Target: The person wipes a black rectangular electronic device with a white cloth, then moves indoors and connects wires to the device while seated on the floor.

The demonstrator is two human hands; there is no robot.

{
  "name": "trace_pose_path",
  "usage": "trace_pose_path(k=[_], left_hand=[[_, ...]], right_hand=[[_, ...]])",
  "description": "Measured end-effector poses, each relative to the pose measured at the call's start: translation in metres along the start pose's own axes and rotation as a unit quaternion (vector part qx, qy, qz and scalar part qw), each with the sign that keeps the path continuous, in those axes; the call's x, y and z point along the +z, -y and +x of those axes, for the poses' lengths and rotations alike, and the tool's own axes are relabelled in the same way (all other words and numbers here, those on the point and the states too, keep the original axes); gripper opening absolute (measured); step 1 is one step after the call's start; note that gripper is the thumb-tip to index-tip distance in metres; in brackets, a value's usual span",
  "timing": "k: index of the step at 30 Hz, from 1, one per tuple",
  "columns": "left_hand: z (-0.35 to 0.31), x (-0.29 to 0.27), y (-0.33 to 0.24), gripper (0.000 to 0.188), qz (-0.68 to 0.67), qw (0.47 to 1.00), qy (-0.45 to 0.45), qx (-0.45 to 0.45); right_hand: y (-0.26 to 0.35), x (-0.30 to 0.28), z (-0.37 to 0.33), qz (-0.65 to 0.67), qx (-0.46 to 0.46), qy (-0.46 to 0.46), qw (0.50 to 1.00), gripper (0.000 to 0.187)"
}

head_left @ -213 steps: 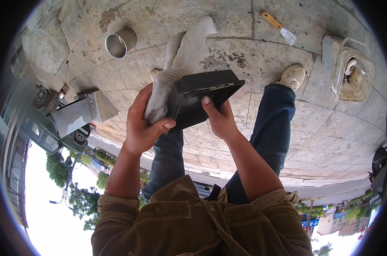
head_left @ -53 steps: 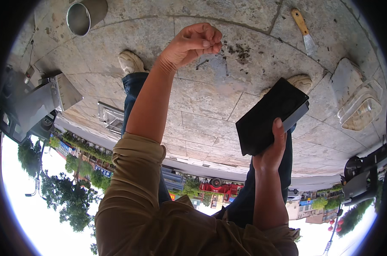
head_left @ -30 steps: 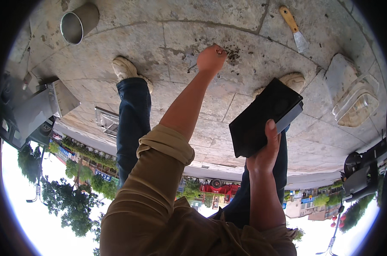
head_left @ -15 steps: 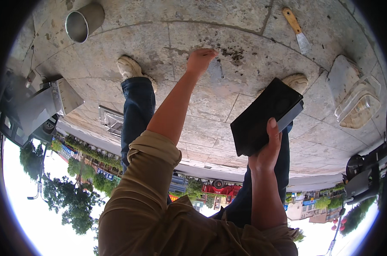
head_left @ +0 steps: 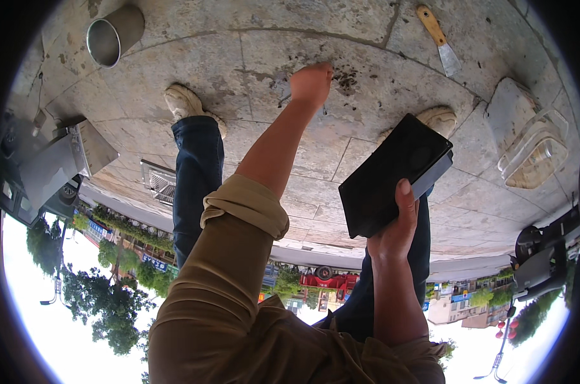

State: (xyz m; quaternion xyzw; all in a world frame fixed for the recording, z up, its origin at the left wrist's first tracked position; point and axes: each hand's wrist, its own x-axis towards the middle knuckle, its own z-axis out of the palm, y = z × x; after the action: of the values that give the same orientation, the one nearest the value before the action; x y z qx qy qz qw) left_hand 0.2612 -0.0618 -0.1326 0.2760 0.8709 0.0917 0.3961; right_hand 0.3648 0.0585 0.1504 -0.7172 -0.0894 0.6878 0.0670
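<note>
My left hand point(head_left: 312, 84) is closed in a fist low over the stone paving, just left of a scatter of dark crumbs point(head_left: 346, 82). Its fingers curl out of sight, and what they hold, if anything, is hidden. Thin dark marks show on the paving beside that hand. In my right hand point(head_left: 397, 224) is a black rectangular box point(head_left: 395, 173), tilted above my right shoe. The thumb lies along the box's near side, and the other fingers are hidden beneath it.
A metal cup point(head_left: 116, 36) lies on its side at far left. A scraper with a wooden handle point(head_left: 438, 40) lies at far right, above a clear plastic container point(head_left: 533, 153). My shoes point(head_left: 186, 104) stand apart. A metal grate point(head_left: 158, 182) sits left of my left leg.
My left hand has moved a little right and away from me, and its fist has turned. My right hand still holds the box. The whole view has shifted slightly.
</note>
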Motion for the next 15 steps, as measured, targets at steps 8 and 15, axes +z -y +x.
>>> trace_pose_path(k=[8, 15], left_hand=[[-0.008, -0.066, 0.042, 0.009, -0.800, 0.567, 0.169, -0.096], [0.026, -0.194, -0.002, 0.011, -0.726, 0.620, 0.271, 0.121]], right_hand=[[-0.002, 0.000, 0.000, -0.001, 0.003, 0.019, 1.000, 0.052], [-0.002, 0.012, -0.003, 0.048, 0.009, -0.016, 0.999, 0.049]])
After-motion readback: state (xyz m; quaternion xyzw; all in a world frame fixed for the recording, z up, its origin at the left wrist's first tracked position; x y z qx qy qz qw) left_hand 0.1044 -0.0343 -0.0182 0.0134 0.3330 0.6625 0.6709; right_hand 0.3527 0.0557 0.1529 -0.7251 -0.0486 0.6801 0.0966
